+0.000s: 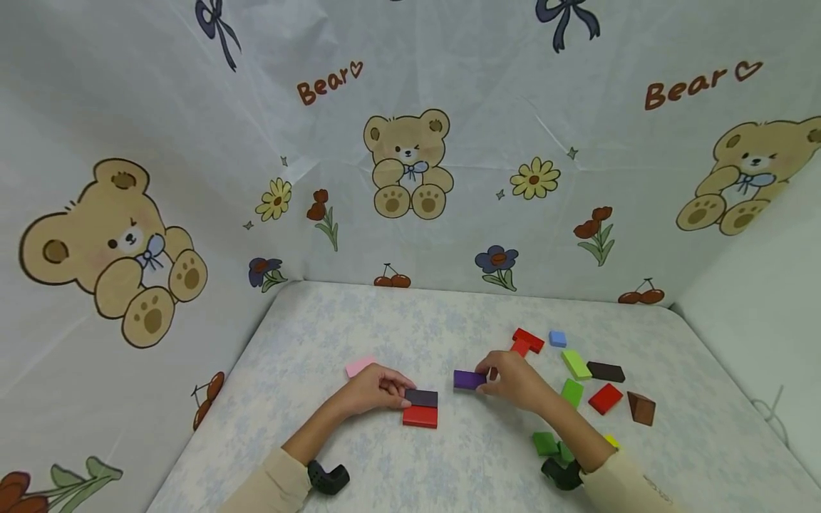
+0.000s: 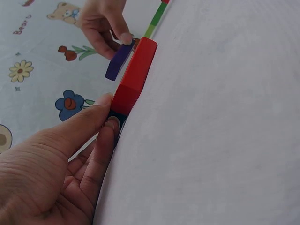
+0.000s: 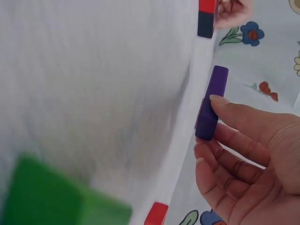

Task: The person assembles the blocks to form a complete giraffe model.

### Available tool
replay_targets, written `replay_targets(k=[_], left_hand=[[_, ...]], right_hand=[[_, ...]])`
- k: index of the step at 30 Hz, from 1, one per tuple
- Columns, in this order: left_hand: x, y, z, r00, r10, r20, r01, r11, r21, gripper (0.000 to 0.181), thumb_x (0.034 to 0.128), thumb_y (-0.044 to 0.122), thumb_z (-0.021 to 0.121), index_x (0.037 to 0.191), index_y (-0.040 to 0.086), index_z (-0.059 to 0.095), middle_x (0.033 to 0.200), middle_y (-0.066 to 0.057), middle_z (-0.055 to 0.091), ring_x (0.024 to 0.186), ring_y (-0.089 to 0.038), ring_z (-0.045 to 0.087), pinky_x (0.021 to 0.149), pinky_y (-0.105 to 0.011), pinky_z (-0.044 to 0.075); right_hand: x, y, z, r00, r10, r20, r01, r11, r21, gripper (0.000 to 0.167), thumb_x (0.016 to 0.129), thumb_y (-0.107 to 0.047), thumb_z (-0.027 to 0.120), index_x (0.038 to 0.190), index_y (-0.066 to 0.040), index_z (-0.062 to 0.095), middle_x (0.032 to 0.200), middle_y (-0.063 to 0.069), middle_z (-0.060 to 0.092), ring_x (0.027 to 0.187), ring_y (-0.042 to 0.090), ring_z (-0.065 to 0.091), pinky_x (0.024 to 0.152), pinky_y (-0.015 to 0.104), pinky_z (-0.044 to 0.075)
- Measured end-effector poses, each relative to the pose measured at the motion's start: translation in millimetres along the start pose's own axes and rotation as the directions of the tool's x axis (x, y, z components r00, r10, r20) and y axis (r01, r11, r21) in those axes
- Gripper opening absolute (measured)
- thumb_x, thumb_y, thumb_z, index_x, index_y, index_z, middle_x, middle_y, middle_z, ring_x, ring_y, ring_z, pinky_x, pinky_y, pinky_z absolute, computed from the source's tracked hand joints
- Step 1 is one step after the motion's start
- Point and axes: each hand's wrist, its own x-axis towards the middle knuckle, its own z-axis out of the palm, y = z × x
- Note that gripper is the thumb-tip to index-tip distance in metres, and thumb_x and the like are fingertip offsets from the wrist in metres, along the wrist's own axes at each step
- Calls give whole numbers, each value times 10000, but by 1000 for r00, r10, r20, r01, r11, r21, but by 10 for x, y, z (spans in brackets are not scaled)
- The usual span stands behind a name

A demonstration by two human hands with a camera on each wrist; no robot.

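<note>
My left hand [image 1: 377, 388] pinches the left end of a black block [image 1: 421, 397] between thumb and finger. Against the near side of that block lies a red block [image 1: 420, 418], which also shows in the left wrist view [image 2: 136, 75]. To the right, my right hand [image 1: 515, 381] holds a purple block [image 1: 470, 380] by its right end, thumb on one face and fingers behind it. A gap separates the purple block from the black one. In the right wrist view the purple block [image 3: 213, 103] is tilted and appears lifted off the table.
Partly behind my left hand lies a pink block [image 1: 360, 366]. Right of my right hand are several scattered blocks, among them red [image 1: 606, 398], light green [image 1: 576, 364], blue [image 1: 557, 338], dark [image 1: 606, 371], brown triangular [image 1: 641, 408] and green [image 1: 545, 444]. A bear-patterned cloth [image 1: 474, 242] hangs behind the table.
</note>
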Motion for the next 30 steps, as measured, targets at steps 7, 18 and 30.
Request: replay_targets(k=[7,18,30], left_hand=[[0,-22,-1,1000,1,-5,-1,1000,-5,274,856,121,835,1123,92,782,857,-14,721,762,-115,662,700,-250,547],[7,-27,-6,1000,0,0,0,1000,3,276,864,125,829,1132,88,776,861,-5,721,771,-110,666,712,-253,551],[1,-17,6,1000,-13,-6,13,1000,5,273,863,109,826,1132,109,778,865,-9,719,768,-108,661,719,-248,546]], right_hand=[[-103,-108,166,1000,-13,-5,13,999,48,238,791,-73,870,1003,-54,762,892,-10,687,802,197,610,657,230,504],[-133,-189,321,1000,-14,17,13,999,50,233,798,-93,871,998,-78,752,870,-25,665,762,152,568,647,231,487],[-107,-220,343,999,15,44,-17,998,59,245,796,-131,879,999,-90,749,853,-32,644,737,132,544,639,247,468]])
